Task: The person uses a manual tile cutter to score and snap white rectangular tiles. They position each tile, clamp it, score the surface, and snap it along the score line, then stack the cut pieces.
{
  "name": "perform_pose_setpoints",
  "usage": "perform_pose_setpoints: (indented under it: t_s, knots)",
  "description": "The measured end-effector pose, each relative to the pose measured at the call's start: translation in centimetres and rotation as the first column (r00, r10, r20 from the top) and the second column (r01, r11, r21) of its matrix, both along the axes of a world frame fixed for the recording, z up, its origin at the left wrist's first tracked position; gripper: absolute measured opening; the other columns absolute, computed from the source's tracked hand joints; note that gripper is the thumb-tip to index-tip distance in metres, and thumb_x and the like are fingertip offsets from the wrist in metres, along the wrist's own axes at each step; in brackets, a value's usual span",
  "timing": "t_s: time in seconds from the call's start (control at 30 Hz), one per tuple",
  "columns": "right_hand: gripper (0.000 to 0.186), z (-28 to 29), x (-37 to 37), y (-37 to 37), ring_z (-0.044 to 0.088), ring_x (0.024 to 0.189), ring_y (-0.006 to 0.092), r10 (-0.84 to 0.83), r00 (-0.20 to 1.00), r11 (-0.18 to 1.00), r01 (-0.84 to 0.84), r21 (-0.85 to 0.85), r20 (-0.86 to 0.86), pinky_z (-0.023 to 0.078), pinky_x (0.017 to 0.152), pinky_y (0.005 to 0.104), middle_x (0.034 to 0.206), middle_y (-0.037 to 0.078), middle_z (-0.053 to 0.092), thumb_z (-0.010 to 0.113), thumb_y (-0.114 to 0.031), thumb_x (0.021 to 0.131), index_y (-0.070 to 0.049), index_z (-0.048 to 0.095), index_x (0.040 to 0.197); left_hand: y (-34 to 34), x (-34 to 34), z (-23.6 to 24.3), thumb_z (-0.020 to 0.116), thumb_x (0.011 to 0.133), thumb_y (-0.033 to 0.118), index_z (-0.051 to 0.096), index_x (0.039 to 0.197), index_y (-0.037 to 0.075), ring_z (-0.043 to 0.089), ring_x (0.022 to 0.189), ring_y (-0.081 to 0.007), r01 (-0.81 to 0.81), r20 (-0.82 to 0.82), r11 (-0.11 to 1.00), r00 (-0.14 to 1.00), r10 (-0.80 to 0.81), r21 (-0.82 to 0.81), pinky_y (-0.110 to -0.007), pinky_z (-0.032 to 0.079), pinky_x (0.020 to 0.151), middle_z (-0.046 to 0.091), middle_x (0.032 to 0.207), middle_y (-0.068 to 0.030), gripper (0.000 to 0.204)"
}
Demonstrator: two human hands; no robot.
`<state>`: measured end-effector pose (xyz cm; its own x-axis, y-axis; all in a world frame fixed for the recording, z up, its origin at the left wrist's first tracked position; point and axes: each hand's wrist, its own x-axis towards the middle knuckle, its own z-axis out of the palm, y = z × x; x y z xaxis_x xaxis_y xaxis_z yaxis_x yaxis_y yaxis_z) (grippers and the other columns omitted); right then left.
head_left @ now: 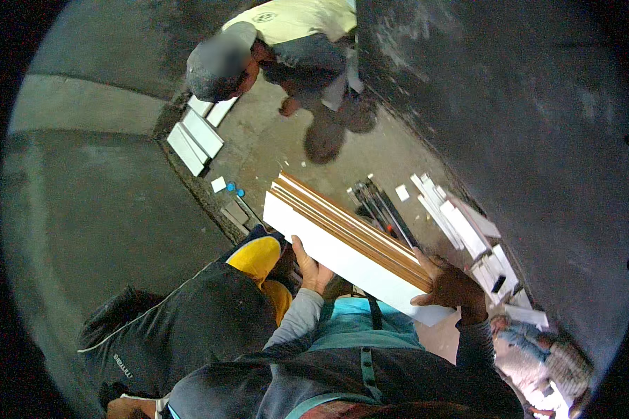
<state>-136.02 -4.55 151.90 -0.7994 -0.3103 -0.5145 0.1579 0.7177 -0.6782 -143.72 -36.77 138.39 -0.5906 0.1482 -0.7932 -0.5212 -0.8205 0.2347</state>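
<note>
A stack of long tile strips, glossy white on the broad face and brown along the edges, is held aslant in front of me. My left hand grips its lower left side, with the thumb on the white face. At the right end, my right hand is wrapped round the stack, fingers over the brown edges and thumb against the white face. Several strips lie together in the stack. The fingers of my left hand are partly hidden behind it.
A person in a cap bends over the floor ahead. Dark trousers and a yellow boot-like item are close on my left. White tiles and cut strips line both walls. Dark metal rails lie beyond the stack.
</note>
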Motion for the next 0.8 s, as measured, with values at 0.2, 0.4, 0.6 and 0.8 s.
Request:
perform_pose_setpoints:
  t_s: [0.2, 0.4, 0.6, 0.8]
  knots:
    - [0.128, 4.4, -14.7, -6.0, 0.056, 0.127, 0.0394, 0.126, 0.903, 0.992, -0.111, -0.060, 0.411, 0.045, 0.105, 0.0435, 0.133, 0.035, 0.055, 0.086, -0.061, 0.068, -0.003, 0.024, 0.163, -8.4, -9.5, 4.7, 0.067, 0.090, 0.068, 0.051, 0.148, 0.010, 0.054, 0.132, -0.0312, -0.146, -0.140, 0.989, 0.979, 0.150, 0.039, -0.047, 0.042, 0.115, 0.059, 0.143, -0.0096, 0.083]
    - [0.116, 0.8, -32.0, -7.8, 0.054, 0.131, 0.0413, 0.196, 0.912, 0.978, -0.156, -0.137, 0.360, 0.042, 0.112, 0.0430, 0.143, 0.031, 0.053, 0.086, -0.054, 0.074, -0.008, 0.026, 0.163, -9.3, -23.8, 2.2, 0.062, 0.094, 0.068, 0.048, 0.149, 0.010, 0.053, 0.133, -0.0310, -0.206, -0.144, 0.975, 0.965, 0.217, 0.086, -0.048, 0.042, 0.115, 0.057, 0.145, -0.0094, 0.081]
    - [0.119, -3.4, -58.0, -7.4, 0.054, 0.130, 0.0426, 0.288, 0.885, 0.957, -0.280, -0.077, 0.365, 0.043, 0.110, 0.0459, 0.140, 0.030, 0.053, 0.087, -0.050, 0.075, -0.012, 0.019, 0.165, -9.5, -49.6, -0.6, 0.057, 0.095, 0.070, 0.044, 0.153, 0.010, 0.051, 0.135, -0.0304, -0.223, -0.140, 0.975, 0.966, 0.220, -0.009, -0.048, 0.041, 0.116, 0.054, 0.147, -0.0107, 0.084]
    - [0.119, 0.1, -73.0, -10.0, 0.053, 0.130, 0.0428, 0.327, 0.914, 0.945, -0.324, -0.055, 0.242, 0.044, 0.109, 0.0458, 0.140, 0.028, 0.053, 0.088, -0.048, 0.075, -0.012, 0.020, 0.165, -11.7, -64.8, 1.8, 0.059, 0.092, 0.072, 0.045, 0.152, 0.010, 0.051, 0.135, -0.0313, -0.233, -0.145, 0.972, 0.962, 0.232, 0.007, -0.048, 0.041, 0.116, 0.054, 0.147, -0.0103, 0.087]
